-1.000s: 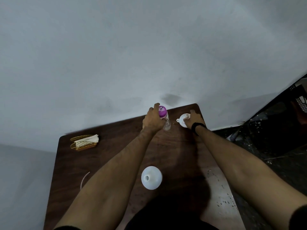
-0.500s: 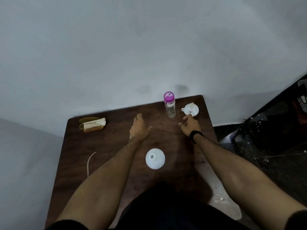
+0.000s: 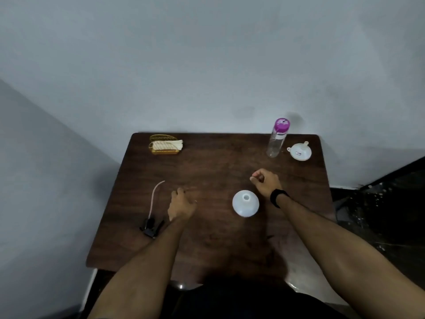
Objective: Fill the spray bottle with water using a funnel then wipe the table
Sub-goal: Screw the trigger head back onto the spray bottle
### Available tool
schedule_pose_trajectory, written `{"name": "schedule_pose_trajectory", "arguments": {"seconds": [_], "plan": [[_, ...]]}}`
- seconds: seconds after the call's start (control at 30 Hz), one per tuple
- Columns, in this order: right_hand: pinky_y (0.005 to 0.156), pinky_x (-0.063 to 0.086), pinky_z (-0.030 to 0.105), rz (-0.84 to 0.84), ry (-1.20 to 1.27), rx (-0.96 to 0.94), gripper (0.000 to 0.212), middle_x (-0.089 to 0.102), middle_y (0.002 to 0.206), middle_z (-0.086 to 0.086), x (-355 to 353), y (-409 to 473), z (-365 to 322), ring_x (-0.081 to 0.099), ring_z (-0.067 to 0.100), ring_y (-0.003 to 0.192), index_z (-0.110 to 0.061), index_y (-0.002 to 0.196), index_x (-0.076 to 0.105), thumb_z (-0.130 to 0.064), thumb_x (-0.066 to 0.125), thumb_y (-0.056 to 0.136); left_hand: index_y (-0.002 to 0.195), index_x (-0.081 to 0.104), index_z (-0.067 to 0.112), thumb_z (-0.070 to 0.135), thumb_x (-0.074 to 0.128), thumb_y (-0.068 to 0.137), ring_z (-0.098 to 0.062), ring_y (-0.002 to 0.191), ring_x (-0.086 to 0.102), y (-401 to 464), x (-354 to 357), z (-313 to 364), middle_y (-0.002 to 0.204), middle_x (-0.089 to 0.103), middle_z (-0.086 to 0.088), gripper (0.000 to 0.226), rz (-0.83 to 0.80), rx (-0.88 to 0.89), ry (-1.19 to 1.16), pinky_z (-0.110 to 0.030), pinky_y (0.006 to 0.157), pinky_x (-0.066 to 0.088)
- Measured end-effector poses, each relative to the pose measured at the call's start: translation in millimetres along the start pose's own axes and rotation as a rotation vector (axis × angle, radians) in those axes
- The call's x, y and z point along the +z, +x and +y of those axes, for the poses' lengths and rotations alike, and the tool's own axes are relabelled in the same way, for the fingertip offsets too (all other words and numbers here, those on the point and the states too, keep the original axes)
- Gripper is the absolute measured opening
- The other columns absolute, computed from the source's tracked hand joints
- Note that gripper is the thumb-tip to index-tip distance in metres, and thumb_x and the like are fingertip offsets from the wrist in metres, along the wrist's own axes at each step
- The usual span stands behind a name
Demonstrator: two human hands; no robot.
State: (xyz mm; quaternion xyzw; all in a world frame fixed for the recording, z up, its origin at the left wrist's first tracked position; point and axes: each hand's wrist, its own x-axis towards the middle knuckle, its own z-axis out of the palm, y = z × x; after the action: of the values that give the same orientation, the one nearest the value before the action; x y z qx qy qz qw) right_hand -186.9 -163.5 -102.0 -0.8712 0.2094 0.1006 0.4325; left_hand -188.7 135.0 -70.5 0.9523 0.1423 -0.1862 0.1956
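Observation:
A white round spray bottle body point(image 3: 245, 203) stands uncapped in the middle of the dark wooden table point(image 3: 216, 162). Its black spray head point(image 3: 150, 227) with a pale tube point(image 3: 156, 195) lies near the left edge. At the far right corner, a clear water bottle with a purple cap point(image 3: 277, 139) stands upright, and a white funnel point(image 3: 299, 151) lies beside it. My left hand point(image 3: 181, 204) hovers empty with blurred fingers, just right of the spray head. My right hand point(image 3: 264, 183), with loosely curled fingers, is empty and just behind the spray bottle body.
A yellow wire holder with folded white cloth or paper point(image 3: 165, 145) sits at the far left corner. The table stands against a grey wall point(image 3: 207, 65). A dark speckled floor point(image 3: 379, 215) lies to the right.
My left hand has let go of the purple-capped bottle and my right hand has left the funnel. Both pulled back toward me, the left one swinging left toward the spray head.

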Motion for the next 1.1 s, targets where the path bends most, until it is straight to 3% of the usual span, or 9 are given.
{"name": "schedule_pose_trajectory", "arguments": {"seconds": [0.13, 0.3, 0.5, 0.63, 0.97, 1.1], "plan": [[0.076, 0.051, 0.032, 0.049, -0.015, -0.015, 0.009, 0.066, 0.085, -0.004, 14.8, -8.4, -15.3, 0.062, 0.016, 0.083, -0.024, 0.085, 0.065, -0.032, 0.067, 0.088, 0.126, 0.046, 0.008, 0.037, 0.073, 0.080, -0.039, 0.112, 0.058, 0.8, -4.2, -50.9, 0.130, 0.047, -0.015, 0.060, 0.100, -0.095, -0.007, -0.045, 0.084, 0.051], [0.071, 0.045, 0.028, 0.080, -0.064, -0.070, 0.009, 0.064, 0.083, -0.005, 30.0, -21.7, -36.7, 0.060, 0.016, 0.082, -0.019, 0.090, 0.065, -0.028, 0.066, 0.089, 0.123, 0.046, 0.005, 0.038, 0.080, 0.073, -0.040, 0.116, 0.052, 3.3, -5.8, -109.8, 0.126, 0.048, -0.020, 0.069, 0.201, -0.277, -0.080, -0.048, 0.095, 0.044], [0.072, 0.049, 0.031, 0.103, -0.162, -0.161, 0.008, 0.064, 0.088, -0.004, 48.4, -38.1, -53.1, 0.060, 0.016, 0.082, -0.019, 0.093, 0.063, -0.027, 0.064, 0.091, 0.139, 0.034, 0.003, 0.043, 0.073, 0.082, -0.041, 0.129, 0.041, 18.4, -4.4, -151.5, 0.142, 0.036, -0.023, 0.080, 0.125, -0.478, -0.227, -0.049, 0.108, 0.033], [0.074, 0.053, 0.035, 0.074, -0.222, -0.180, 0.016, 0.064, 0.089, -0.005, 55.5, -45.9, -58.0, 0.061, 0.016, 0.081, -0.022, 0.105, 0.058, -0.029, 0.063, 0.092, 0.144, 0.027, -0.001, 0.043, 0.071, 0.084, -0.041, 0.131, 0.042, 29.3, -0.2, -158.9, 0.145, 0.034, -0.024, 0.086, 0.037, -0.573, -0.345, -0.048, 0.108, 0.037], [0.072, 0.049, 0.033, 0.044, -0.296, -0.218, 0.027, 0.061, 0.087, -0.003, 76.8, -62.1, -76.5, 0.058, 0.016, 0.079, -0.022, 0.116, 0.053, -0.029, 0.063, 0.092, 0.145, 0.022, 0.000, 0.030, 0.068, 0.090, -0.042, 0.127, 0.049, 46.0, 8.6, -175.6, 0.142, 0.042, -0.025, 0.078, 0.011, -0.552, -0.398, -0.049, 0.100, 0.045], [0.071, 0.048, 0.031, 0.020, -0.317, -0.244, 0.025, 0.061, 0.087, -0.005, 89.4, -65.5, -87.4, 0.058, 0.014, 0.079, -0.023, 0.114, 0.054, -0.030, 0.062, 0.091, 0.138, 0.037, 0.002, 0.027, 0.067, 0.089, -0.041, 0.122, 0.052, 50.2, 6.3, -181.7, 0.139, 0.044, -0.022, 0.062, -0.084, -0.423, -0.328, -0.045, 0.095, 0.047]]}}
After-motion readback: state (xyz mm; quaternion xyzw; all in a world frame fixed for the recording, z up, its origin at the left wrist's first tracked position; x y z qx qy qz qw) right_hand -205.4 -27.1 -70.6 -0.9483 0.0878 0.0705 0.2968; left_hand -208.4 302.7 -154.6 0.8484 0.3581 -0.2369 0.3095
